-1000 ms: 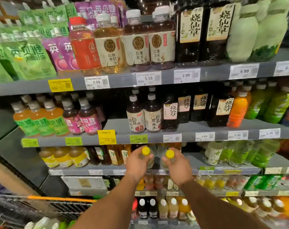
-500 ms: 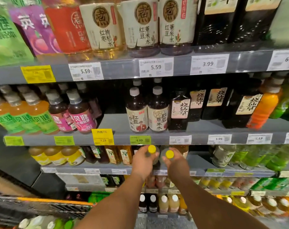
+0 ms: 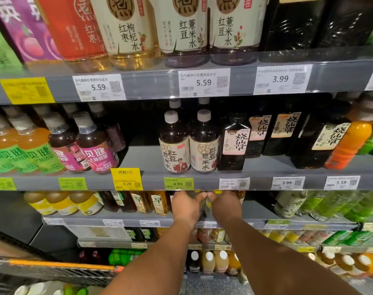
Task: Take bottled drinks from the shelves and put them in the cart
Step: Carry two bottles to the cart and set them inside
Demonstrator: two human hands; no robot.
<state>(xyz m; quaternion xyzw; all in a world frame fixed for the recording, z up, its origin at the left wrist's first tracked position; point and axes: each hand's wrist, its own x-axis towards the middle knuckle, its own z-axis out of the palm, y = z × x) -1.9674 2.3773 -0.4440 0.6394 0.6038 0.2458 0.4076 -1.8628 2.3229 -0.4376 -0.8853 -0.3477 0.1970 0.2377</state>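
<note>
Both hands reach into the third shelf (image 3: 256,211) side by side. The left hand (image 3: 186,206) and right hand (image 3: 226,206) each curl around a bottle (image 3: 202,206) standing there, mostly hidden. The cart (image 3: 53,271) at lower left already holds some bottles; these two are, I judge, not yet lifted out.

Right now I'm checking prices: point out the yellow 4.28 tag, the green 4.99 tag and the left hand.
yellow 4.28 tag (image 3: 126,179), head view, its middle.
green 4.99 tag (image 3: 178,183), head view, its middle.
left hand (image 3: 186,207), head view, back of the hand.
</note>
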